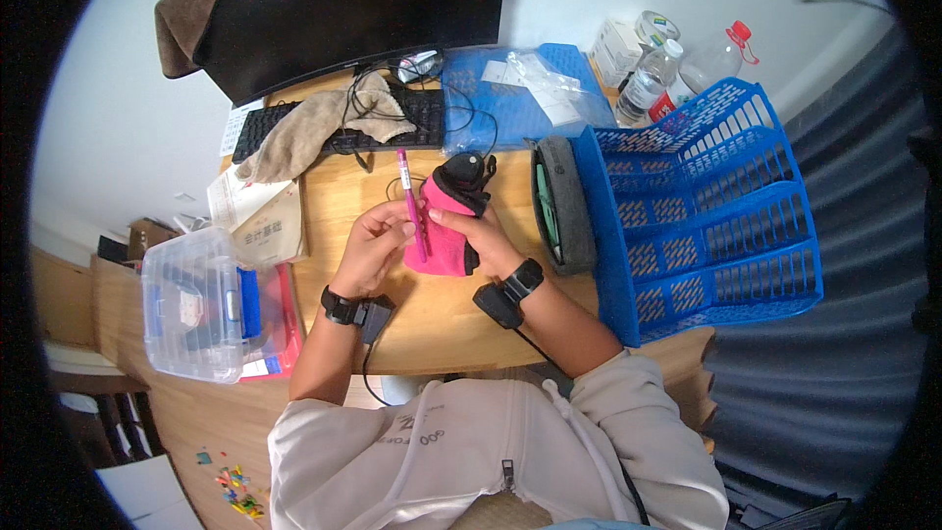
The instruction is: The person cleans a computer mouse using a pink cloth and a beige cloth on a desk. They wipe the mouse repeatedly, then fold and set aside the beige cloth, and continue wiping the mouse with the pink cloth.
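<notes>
Between thumb and fingers, my left hand (pixel 375 244) holds a slim magenta pen (pixel 410 199) with a white label, nearly upright in the picture. Gripped in my right hand (pixel 482 239) is a bright pink fabric pouch (pixel 445 235) with black trim. The pen's lower end lies across the pouch's front. At the pouch's top, a black rounded object (pixel 465 168) and black cord or strap show; what they belong to I cannot tell. My right thumb presses on the pink face, and its other fingers are hidden behind.
A grey pencil case (pixel 570 206) with green contents lies right, beside a blue plastic file rack (pixel 629 235). Leftward are a lidded clear box (pixel 195 309) and a book (pixel 268 232). Behind are a keyboard (pixel 265 125), a beige cloth (pixel 309 125), a monitor (pixel 353 7) and bottles (pixel 651 81).
</notes>
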Demonstrator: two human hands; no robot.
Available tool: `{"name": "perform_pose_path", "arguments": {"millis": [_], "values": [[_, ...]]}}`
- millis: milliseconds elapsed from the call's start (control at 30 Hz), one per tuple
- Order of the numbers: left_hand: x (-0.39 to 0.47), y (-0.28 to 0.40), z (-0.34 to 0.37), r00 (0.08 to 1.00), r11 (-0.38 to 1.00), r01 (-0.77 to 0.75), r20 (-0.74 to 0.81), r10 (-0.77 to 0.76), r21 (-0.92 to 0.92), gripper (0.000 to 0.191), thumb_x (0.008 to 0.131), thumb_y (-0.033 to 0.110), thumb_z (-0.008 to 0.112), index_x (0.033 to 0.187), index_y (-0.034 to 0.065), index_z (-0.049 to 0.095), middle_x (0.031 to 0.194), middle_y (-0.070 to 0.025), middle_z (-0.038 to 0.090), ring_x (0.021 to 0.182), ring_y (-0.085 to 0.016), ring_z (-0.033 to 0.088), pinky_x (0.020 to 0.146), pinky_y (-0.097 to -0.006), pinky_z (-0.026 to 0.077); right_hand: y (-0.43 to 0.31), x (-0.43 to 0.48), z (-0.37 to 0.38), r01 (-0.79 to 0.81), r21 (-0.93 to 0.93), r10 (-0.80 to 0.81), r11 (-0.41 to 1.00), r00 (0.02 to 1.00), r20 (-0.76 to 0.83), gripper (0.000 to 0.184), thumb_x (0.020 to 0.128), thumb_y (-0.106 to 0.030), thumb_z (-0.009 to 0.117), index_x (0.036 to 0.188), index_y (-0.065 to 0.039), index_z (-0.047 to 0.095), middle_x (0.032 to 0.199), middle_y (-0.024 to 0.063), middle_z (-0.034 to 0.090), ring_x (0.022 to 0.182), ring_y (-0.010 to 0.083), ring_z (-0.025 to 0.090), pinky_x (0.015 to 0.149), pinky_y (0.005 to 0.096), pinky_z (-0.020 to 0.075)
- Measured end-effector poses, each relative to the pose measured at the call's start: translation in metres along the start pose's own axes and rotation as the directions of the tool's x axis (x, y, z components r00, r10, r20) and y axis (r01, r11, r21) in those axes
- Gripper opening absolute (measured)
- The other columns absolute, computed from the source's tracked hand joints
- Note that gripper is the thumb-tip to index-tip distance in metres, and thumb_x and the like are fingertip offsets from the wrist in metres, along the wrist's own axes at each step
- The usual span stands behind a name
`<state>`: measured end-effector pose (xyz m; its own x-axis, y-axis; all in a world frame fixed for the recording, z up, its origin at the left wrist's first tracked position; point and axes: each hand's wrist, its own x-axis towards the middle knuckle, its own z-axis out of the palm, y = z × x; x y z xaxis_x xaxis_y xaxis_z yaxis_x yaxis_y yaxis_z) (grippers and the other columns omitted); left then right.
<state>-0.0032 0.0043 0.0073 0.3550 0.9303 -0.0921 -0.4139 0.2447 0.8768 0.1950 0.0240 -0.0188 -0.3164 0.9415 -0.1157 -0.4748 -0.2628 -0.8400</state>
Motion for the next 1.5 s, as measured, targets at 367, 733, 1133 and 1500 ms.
{"name": "perform_pose_path", "arguments": {"millis": [367, 733, 1133, 1500], "values": [[0.002, 0.020, 0.020, 0.996, 0.977, 0.003, 0.085, -0.022, 0.212, 0.023, 0.090, -0.003, 0.063, 0.112, 0.0029, 0.063, 0.101, -0.0005, 0.066, 0.090, -0.007, 0.061, 0.081, -0.0219, 0.048, 0.001, -0.001, -0.001, 0.027, 0.044, -0.028, 0.999, 0.999, 0.018, 0.031, 0.086, -0.011, 0.075, 0.115, -0.004, 0.066, 0.108, 0.0046, 0.070, 0.098, 0.0148, 0.067, 0.085, 0.0300, 0.0535], [0.007, 0.041, 0.061, 0.966, 0.938, 0.057, 0.217, -0.138, 0.342, 0.029, 0.090, -0.003, 0.063, 0.118, -0.0001, 0.063, 0.106, -0.0034, 0.068, 0.098, -0.012, 0.064, 0.089, -0.0269, 0.052, 0.004, -0.001, -0.006, 0.004, 0.158, -0.019, 0.987, 0.996, 0.091, 0.040, 0.087, -0.001, 0.065, 0.126, -0.001, 0.057, 0.117, 0.0094, 0.066, 0.100, 0.0181, 0.066, 0.084, 0.0321, 0.0563], [0.024, 0.042, 0.096, 0.948, 0.919, 0.088, 0.252, -0.196, 0.383, 0.046, 0.086, -0.009, 0.059, 0.131, -0.0009, 0.053, 0.105, -0.0082, 0.069, 0.095, -0.014, 0.066, 0.084, -0.0275, 0.054, 0.053, 0.021, -0.031, 0.153, 0.204, -0.205, 0.967, 0.941, 0.268, 0.030, 0.094, -0.011, 0.060, 0.122, 0.000, 0.058, 0.110, 0.0082, 0.066, 0.089, 0.0119, 0.065, 0.063, 0.0191, 0.0530], [0.042, 0.031, 0.111, 0.941, 0.815, -0.061, 0.307, -0.146, 0.576, 0.061, 0.086, -0.003, 0.065, 0.143, 0.0034, 0.043, 0.101, -0.0057, 0.066, 0.094, -0.011, 0.062, 0.086, -0.0260, 0.050, 0.041, 0.001, -0.025, 0.112, 0.122, -0.128, 0.986, 0.982, 0.137, 0.035, 0.096, -0.017, 0.060, 0.127, -0.002, 0.055, 0.122, 0.0072, 0.061, 0.105, 0.0152, 0.061, 0.083, 0.0258, 0.0502]]}}
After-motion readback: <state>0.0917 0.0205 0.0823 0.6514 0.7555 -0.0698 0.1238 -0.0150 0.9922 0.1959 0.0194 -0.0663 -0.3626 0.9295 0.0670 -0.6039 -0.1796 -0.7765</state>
